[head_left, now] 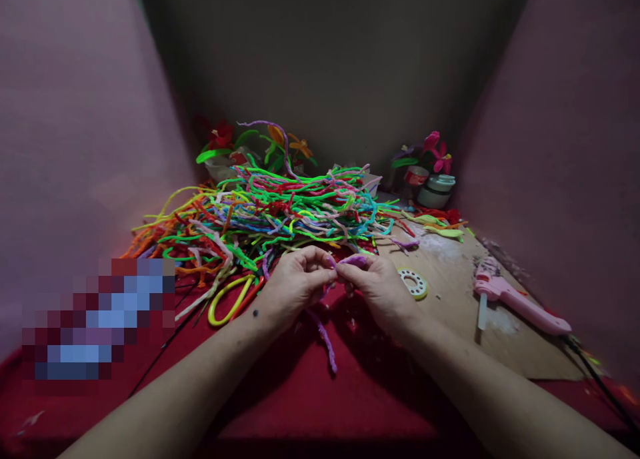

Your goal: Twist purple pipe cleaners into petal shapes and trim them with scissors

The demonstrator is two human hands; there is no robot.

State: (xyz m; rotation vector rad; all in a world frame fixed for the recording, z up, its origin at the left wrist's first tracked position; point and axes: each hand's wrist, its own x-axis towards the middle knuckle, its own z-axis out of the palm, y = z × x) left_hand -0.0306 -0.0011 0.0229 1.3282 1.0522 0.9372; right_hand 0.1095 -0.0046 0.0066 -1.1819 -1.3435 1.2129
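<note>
A purple pipe cleaner is pinched between my two hands, and one end of it dangles below them over the red cloth. My left hand has its thumb and fingers closed on it. Close beside it, my right hand also grips the pipe cleaner, with a short length showing between thumb and forefinger. The fingertips of both hands nearly touch. Just beyond them lies a large heap of many-coloured pipe cleaners.
Yellow-and-red-handled scissors lie left of my hands. At the right, a cardboard sheet bears a white-and-yellow ring and a pink glue gun with its cord. Pipe-cleaner flowers and a lidded jar stand at the back. A blurred patch covers the left.
</note>
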